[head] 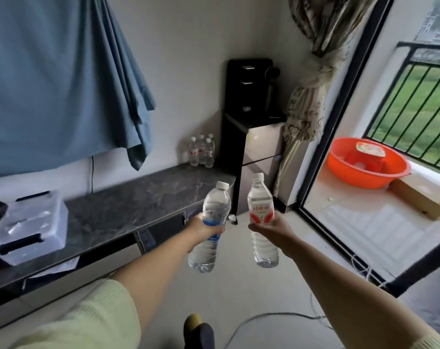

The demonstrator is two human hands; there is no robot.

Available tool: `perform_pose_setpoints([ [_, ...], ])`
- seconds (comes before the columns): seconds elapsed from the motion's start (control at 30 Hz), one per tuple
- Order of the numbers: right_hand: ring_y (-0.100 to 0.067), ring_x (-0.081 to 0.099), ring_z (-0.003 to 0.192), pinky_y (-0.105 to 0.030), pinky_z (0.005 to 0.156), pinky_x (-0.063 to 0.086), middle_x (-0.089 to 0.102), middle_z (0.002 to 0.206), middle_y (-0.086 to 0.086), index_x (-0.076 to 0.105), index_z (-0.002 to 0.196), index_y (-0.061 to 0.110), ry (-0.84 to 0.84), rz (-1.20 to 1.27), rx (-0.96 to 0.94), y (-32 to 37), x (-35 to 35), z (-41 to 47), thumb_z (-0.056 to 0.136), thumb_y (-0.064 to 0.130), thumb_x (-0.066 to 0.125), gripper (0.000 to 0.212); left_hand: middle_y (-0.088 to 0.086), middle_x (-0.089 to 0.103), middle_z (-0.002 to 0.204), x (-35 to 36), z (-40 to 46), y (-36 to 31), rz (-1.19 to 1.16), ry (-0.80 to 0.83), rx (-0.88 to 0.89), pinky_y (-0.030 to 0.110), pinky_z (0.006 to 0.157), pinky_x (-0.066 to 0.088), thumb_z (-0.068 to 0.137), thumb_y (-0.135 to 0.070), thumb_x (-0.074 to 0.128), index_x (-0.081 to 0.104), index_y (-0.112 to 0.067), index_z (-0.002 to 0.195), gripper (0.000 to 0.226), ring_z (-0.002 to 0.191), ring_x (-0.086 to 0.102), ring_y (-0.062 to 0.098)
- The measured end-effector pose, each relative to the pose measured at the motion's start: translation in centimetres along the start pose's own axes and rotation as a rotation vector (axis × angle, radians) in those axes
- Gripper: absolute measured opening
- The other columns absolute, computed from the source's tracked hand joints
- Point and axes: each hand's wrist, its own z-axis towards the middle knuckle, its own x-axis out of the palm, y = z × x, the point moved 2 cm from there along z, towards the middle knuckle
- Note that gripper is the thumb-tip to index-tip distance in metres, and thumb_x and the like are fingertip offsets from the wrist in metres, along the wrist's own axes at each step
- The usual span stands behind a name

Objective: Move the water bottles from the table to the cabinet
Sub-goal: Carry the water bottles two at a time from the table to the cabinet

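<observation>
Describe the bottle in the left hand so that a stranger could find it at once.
Start at the long dark cabinet top along the wall. Before its right end, two hands hold bottles; the left hand grips the blue-label bottle, while its neighbour, the red-label bottle, has a red and white label.

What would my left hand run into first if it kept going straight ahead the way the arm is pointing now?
Probably the far end of the dark cabinet top, near its corner. The left hand, gripping the blue-label bottle, points up and right along the cabinet's front edge toward the black appliance stand. Depth is hard to judge from one view.
</observation>
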Motion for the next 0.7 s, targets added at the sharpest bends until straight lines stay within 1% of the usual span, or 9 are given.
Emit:
perform_pose_setpoints([
  [0.13,-0.009,0.062,0.063,-0.011,0.051,0.046,0.066,0.074,-0.001,0.063,0.083,0.017,0.014,-0.022,0.011,0.7,0.6,6.3,0.08,0.005,0.075,0.017,0.004,0.071,0.098,-1.3,6.3,-1.5,-0.013,0.018,0.015,0.038,0.091,0.054,0.067,-0.027,0.081,0.062,-0.027,0.086,0.027,0.094,0.067,0.023],
  [0.2,-0.012,0.063,0.064,-0.017,0.057,0.05,0.067,0.074,-0.002,0.064,0.084,0.015,-0.005,-0.029,0.013,0.9,1.2,10.3,0.078,0.007,0.076,0.016,0.003,0.07,0.097,-2.4,10.2,-2.0,-0.031,0.031,0.011,0.033,0.088,0.053,0.071,-0.023,0.081,0.06,-0.026,0.088,0.027,0.094,0.066,0.022],
  [0.27,-0.014,0.064,0.065,-0.025,0.062,0.051,0.068,0.074,-0.002,0.065,0.085,0.013,-0.03,-0.032,0.044,1.5,1.8,14.4,0.077,0.008,0.078,0.016,0.003,0.07,0.099,-3.6,14.4,-2.4,-0.049,0.05,-0.002,0.034,0.089,0.053,0.072,-0.024,0.08,0.06,-0.024,0.093,0.03,0.095,0.066,0.022],
  [0.33,-0.013,0.065,0.065,-0.023,0.06,0.049,0.068,0.075,-0.003,0.065,0.089,0.011,-0.042,-0.025,0.067,2.3,2.3,17.8,0.077,0.009,0.078,0.019,0.004,0.069,0.102,-5.0,17.6,-3.0,-0.042,0.067,-0.013,0.037,0.093,0.052,0.073,-0.024,0.08,0.059,-0.024,0.095,0.031,0.098,0.065,0.023],
  [0.4,-0.014,0.068,0.068,-0.021,0.057,0.05,0.07,0.082,-0.006,0.063,0.098,0.009,-0.071,0.0,0.097,3.0,3.1,21.9,0.075,0.014,0.081,0.03,0.006,0.068,0.105,-6.9,21.5,-3.8,-0.042,0.089,-0.018,0.037,0.094,0.051,0.075,-0.021,0.079,0.058,-0.022,0.1,0.033,0.1,0.064,0.024],
  [0.5,-0.022,0.072,0.08,-0.027,0.062,0.055,0.071,0.093,-0.012,0.058,0.11,0.006,-0.082,0.042,0.132,3.1,4.6,27.5,0.067,0.028,0.084,0.055,0.007,0.066,0.107,-9.7,26.7,-4.2,-0.062,0.089,-0.047,0.036,0.093,0.05,0.076,-0.018,0.078,0.057,-0.015,0.112,0.042,0.101,0.063,0.023],
  [0.53,-0.024,0.072,0.083,-0.028,0.063,0.056,0.071,0.094,-0.013,0.059,0.109,0.007,-0.083,0.034,0.145,3.1,5.0,28.9,0.067,0.028,0.084,0.054,0.007,0.066,0.106,-10.4,28.0,-4.3,-0.074,0.081,-0.058,0.034,0.09,0.049,0.077,-0.016,0.077,0.057,-0.012,0.115,0.043,0.099,0.062,0.023],
  [0.63,-0.025,0.072,0.081,-0.031,0.066,0.057,0.073,0.087,-0.011,0.064,0.099,0.009,-0.087,0.007,0.161,3.6,5.8,32.5,0.073,0.018,0.082,0.033,0.007,0.067,0.101,-11.6,31.9,-4.2,-0.094,0.073,-0.078,0.03,0.081,0.047,0.077,-0.014,0.076,0.059,-0.008,0.113,0.04,0.093,0.062,0.021],
  [0.7,-0.024,0.072,0.08,-0.034,0.069,0.057,0.072,0.086,-0.009,0.064,0.098,0.01,-0.068,-0.008,0.179,3.6,6.0,35.3,0.073,0.017,0.083,0.033,0.005,0.069,0.099,-12.1,34.3,-4.6,-0.093,0.076,-0.083,0.032,0.083,0.05,0.075,-0.017,0.078,0.062,-0.011,0.108,0.037,0.094,0.064,0.021],
])
